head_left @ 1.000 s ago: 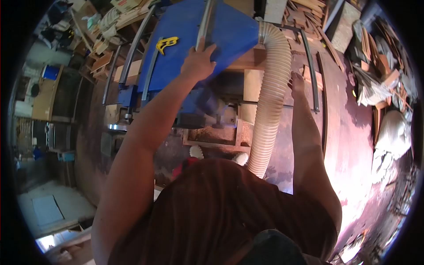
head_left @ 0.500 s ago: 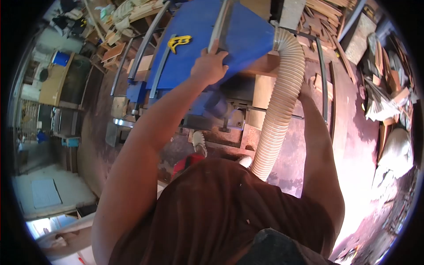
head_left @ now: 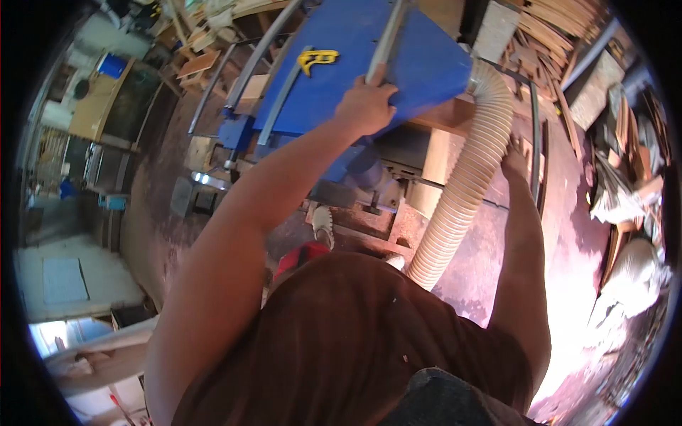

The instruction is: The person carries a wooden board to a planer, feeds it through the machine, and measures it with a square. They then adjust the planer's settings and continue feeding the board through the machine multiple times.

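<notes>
My brown shirt (head_left: 369, 319) fills the nearest part of the view, with one pale shoe (head_left: 323, 224) of mine showing just past it. Beside my right side a ribbed, cream-coloured hose (head_left: 465, 177) runs up to the right corner of a blue table (head_left: 426, 71). My right hand (head_left: 516, 160) is just beyond the hose's outer edge; its fingers are small and dim there, and I can't tell whether they touch the hose or how wide they are.

Under the near edge of the table is a dark blue cylinder (head_left: 364, 167), a little blurred. My left arm reaches over to the table, and my left hand (head_left: 364, 108) lies on the near end of a metal bar (head_left: 388, 46), fingers spread, the index pointing along it and the thumb out to the right. The bar lies on the blue surface, leading away from me. Left of it, well apart from my fingers, are a thin metal strip (head_left: 280, 103) and a yellow handle (head_left: 307, 59). Farther off to the right, long planks (head_left: 550, 28) lie stacked.
</notes>
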`<state>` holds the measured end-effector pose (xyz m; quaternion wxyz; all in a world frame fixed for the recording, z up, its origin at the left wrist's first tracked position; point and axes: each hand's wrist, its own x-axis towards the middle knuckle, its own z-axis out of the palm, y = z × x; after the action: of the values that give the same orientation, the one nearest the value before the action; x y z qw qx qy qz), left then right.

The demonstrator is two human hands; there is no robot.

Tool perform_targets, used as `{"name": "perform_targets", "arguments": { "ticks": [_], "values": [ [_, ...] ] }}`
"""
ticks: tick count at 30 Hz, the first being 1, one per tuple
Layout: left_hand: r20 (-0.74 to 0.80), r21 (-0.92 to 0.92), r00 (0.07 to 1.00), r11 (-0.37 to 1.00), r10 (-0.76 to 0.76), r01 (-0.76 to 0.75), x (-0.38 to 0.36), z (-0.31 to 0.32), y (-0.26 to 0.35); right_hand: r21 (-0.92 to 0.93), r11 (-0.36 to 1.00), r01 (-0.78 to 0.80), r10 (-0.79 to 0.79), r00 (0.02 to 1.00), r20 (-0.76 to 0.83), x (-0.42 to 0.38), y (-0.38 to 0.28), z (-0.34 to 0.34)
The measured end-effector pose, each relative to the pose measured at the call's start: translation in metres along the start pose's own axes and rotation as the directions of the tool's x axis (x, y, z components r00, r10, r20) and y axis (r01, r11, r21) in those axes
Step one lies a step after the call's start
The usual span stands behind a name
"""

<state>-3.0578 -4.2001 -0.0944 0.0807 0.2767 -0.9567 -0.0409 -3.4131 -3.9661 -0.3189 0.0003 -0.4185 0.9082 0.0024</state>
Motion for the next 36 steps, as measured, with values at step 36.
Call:
{"name": "perform_targets", "arguments": {
  "ticks": [36],
  "values": [
    [0.016, 0.012, 1.000, 1.000, -0.003, 0.003, 0.004, 0.003, 0.005, 0.093, 0.996, -0.012, 0.051, 0.902, -0.430, 0.039, 0.030, 0.016]
  ]
}}
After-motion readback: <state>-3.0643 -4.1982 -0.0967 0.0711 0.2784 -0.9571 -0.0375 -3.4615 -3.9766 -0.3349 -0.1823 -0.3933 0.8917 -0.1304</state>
